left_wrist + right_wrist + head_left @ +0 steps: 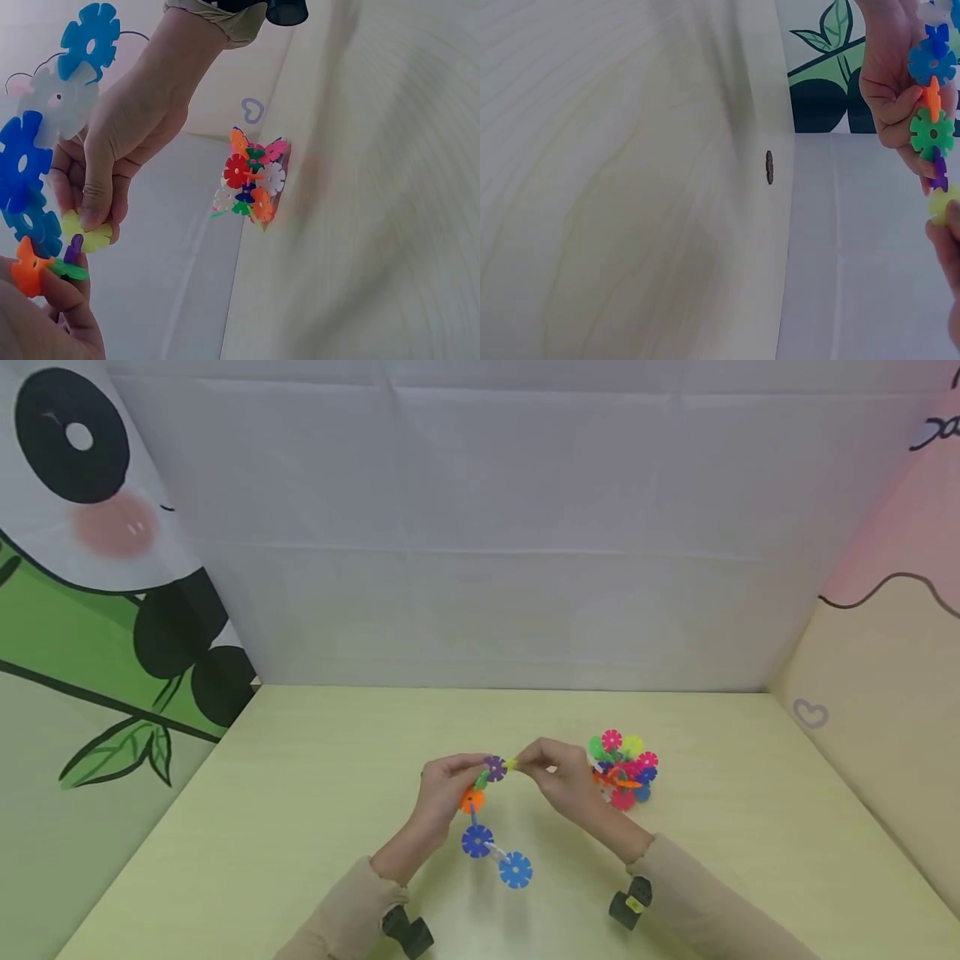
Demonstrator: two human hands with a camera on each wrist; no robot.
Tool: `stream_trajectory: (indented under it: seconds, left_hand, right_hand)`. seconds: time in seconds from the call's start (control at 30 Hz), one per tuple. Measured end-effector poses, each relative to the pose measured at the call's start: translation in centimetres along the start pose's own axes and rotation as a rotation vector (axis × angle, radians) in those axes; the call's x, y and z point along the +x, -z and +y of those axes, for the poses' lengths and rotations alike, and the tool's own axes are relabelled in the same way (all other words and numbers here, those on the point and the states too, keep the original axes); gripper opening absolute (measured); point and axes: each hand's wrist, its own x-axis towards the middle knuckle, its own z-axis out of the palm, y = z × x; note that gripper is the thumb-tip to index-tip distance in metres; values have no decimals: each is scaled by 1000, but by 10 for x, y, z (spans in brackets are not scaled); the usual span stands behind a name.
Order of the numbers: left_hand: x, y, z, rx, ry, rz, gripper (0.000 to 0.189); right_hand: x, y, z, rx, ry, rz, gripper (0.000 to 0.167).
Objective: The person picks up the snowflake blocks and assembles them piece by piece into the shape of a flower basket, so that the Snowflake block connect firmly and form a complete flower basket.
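A chain of notched plastic snowflake discs hangs between the two hands above the table. My left hand (437, 793) grips it near the purple disc (494, 768) and the green disc (931, 133). At the other end, my right hand (564, 777) pinches the yellow disc (91, 234), which meets the purple one edge to edge. Below the left fingers follow an orange disc (472, 800), a blue disc seen edge-on, a dark blue disc (477, 841), a white disc (58, 99) and a light blue disc (516, 870) at the free end.
A pile of loose multicoloured discs (622, 772) lies on the pale wooden table (337, 743), just beyond the right hand. White cloth (480, 527) stands behind the table, with printed panels at both sides. A small dark mark (769, 167) shows near the table edge.
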Motion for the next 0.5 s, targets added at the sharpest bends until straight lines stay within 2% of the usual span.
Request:
stream_trajectory:
  seconds: [0.23, 0.4, 0.5]
  left_hand:
    - [-1, -4, -2, 11, 25, 2, 25]
    - [1, -5, -4, -8, 38, -8, 27]
    - [2, -4, -6, -9, 42, -15, 26]
  right_hand:
    - [-3, 0, 3, -16, 1, -9, 17]
    - [-4, 0, 5, 17, -54, 4, 16]
    - [-2, 2, 4, 24, -119, -30, 13]
